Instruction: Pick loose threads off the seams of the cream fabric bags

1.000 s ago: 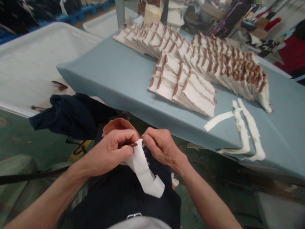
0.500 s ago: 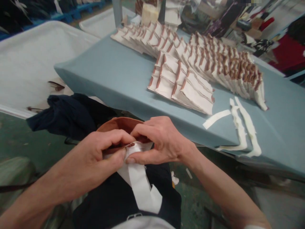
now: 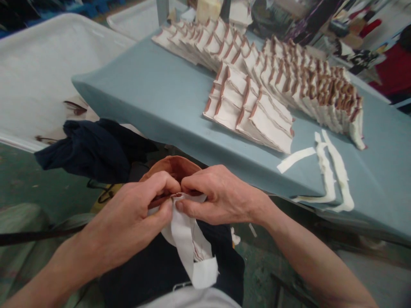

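The white strip (image 3: 182, 233) and the brown fabric piece (image 3: 171, 164) are held together over the lap, close in front of the near edge of the blue-covered table (image 3: 128, 90). The fabric edge is pinched between the thumb and curled forefinger of the left hand (image 3: 144, 209), while the top of the strip is gripped in the same way by the right hand (image 3: 218, 194), whose thumb is laid on the white material. The fingertips of both hands are brought almost together, and the remaining fingers are curled in, partly hidden from view. Below the hands, the strip is left hanging over the dark clothing (image 3: 221, 252), its lower end folded to one side. On the table, a small group of white pieces with brown edges (image 3: 247, 107) is laid out in front of a long, overlapping row of similar pieces (image 3: 289, 83). To the right of the small group, three loose white strips (image 3: 326, 175) are spread, the ends of the longer ones draped at the table's near edge. Beyond the left hand, dark blue cloth (image 3: 90, 149) is bunched beside a large white bin (image 3: 48, 68)
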### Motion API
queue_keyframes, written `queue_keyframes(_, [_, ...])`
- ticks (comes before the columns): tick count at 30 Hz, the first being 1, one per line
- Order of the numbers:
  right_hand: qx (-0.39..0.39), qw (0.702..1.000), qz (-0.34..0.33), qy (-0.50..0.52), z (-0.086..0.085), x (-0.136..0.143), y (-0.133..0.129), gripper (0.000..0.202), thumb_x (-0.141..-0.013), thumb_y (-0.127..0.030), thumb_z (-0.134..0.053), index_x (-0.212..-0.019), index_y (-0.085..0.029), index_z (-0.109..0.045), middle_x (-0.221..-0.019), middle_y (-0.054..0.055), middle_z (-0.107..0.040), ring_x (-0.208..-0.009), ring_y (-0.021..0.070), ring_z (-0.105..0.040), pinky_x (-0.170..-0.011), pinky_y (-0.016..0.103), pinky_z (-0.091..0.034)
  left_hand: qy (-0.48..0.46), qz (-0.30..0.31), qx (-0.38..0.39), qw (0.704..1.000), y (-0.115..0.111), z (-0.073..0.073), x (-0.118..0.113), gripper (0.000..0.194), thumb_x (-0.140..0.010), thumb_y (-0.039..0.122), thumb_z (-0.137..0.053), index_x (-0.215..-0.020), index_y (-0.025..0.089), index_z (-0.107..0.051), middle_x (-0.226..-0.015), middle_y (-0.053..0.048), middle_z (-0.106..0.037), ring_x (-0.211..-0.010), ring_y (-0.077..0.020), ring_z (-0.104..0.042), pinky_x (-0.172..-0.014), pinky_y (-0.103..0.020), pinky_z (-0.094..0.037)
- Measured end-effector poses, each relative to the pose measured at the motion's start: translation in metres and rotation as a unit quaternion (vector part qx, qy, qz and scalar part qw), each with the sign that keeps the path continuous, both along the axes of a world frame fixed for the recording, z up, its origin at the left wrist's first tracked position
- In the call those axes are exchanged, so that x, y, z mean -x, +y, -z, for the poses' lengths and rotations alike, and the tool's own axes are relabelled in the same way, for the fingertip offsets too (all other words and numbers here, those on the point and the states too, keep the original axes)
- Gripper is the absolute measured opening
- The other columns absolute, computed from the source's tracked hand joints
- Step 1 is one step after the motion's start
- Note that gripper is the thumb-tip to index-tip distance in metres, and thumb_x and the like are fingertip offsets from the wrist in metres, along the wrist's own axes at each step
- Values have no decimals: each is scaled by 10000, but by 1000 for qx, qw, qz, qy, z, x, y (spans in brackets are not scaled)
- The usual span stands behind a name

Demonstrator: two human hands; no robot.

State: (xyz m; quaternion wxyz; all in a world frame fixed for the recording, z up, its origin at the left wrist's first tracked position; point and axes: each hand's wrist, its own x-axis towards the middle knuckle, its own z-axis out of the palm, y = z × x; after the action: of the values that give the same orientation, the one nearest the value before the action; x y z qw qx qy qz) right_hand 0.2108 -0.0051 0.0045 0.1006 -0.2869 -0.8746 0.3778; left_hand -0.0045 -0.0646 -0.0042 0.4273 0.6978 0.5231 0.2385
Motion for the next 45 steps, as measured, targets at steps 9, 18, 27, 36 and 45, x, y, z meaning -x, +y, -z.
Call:
queue_keyframes(9, [123, 991, 13, 42, 16, -4, -5, 357, -975, -367, -607, -695, -209, -451, -608, -82, -401, -552, 79, -336, -552, 248, -224, -89, 78, 132, 984, 13, 1, 14, 221, -957, 308, -568, -976, 205, -763, -814, 2, -741, -654, -135, -625, -536, -179, -469])
queue_keyframes(18, [198, 976, 32, 88, 18, -6, -10, 328, -941, -319, -647, -684, -192, -488, -604, -89, -380, -567, 66, -303, -547, 229, -240, 9, 90, -154, 984, -3, 15, 4, 195, -959, 116, -524, -971, 233, -679, -804, 35, -748, -650, -111, -690, -616, -210, -488])
queue_keyframes(27, [511, 822, 79, 238, 38, -6, -29, 541, -849, -645, -819, -746, -179, -563, -627, -83, -422, -545, 61, -299, -472, 208, -234, -3, 98, -358, 929, -16, 43, 2, 278, -1020, 88, -522, -1203, 276, -613, -955, -34, -815, -802, -184, -778, -750, -293, -613])
queue_keyframes(36, [496, 778, 217, 318, 63, 13, -44, 622, -825, -724, -801, -685, -211, -479, -564, -95, -410, -474, 53, -293, -447, 202, -242, -18, 24, -404, 914, -8, 62, -13, 273, -1007, 76, -560, -1209, 238, -645, -1012, -89, -843, -859, -205, -809, -815, -305, -649])
queue_keyframes(45, [83, 980, 59, 172, 1, -28, -30, 320, -1096, -352, -569, -814, -201, -579, -690, -46, -536, -613, 96, -462, -589, 244, -347, 25, 70, -166, 983, -9, 19, 10, 315, -1017, 327, -633, -1320, 288, -708, -1164, -41, -828, -1028, -246, -787, -928, -307, -606])
